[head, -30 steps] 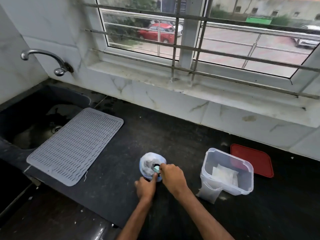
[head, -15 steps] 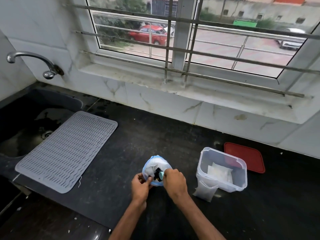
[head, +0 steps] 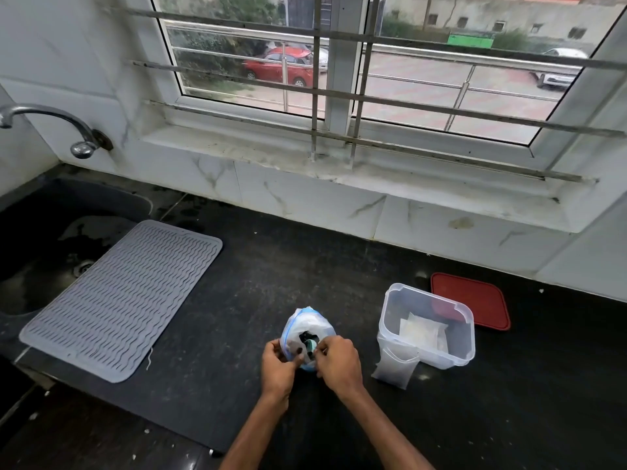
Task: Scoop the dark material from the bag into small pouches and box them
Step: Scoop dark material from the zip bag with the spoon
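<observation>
A clear zip bag (head: pixel 307 325) with a blue rim stands open on the black counter, dark material inside. My left hand (head: pixel 278 366) pinches the bag's near left rim. My right hand (head: pixel 337 362) grips a small teal scoop (head: pixel 310 344) at the bag's mouth. To the right stands a clear plastic box (head: pixel 425 329) with white pouches (head: pixel 422 332) inside. One small pouch (head: pixel 395 366) leans against the box's front.
A red lid (head: pixel 471 300) lies flat behind the box. A grey ribbed mat (head: pixel 122 300) covers the counter's left part and overlaps the dark sink (head: pixel 44 239). A tap (head: pixel 51 125) juts from the left wall. A tiled sill and barred window run along the back.
My left hand shifted from under the bag to pinching its near rim. My right hand stayed at the mouth with the scoop. The camera view drifted slightly.
</observation>
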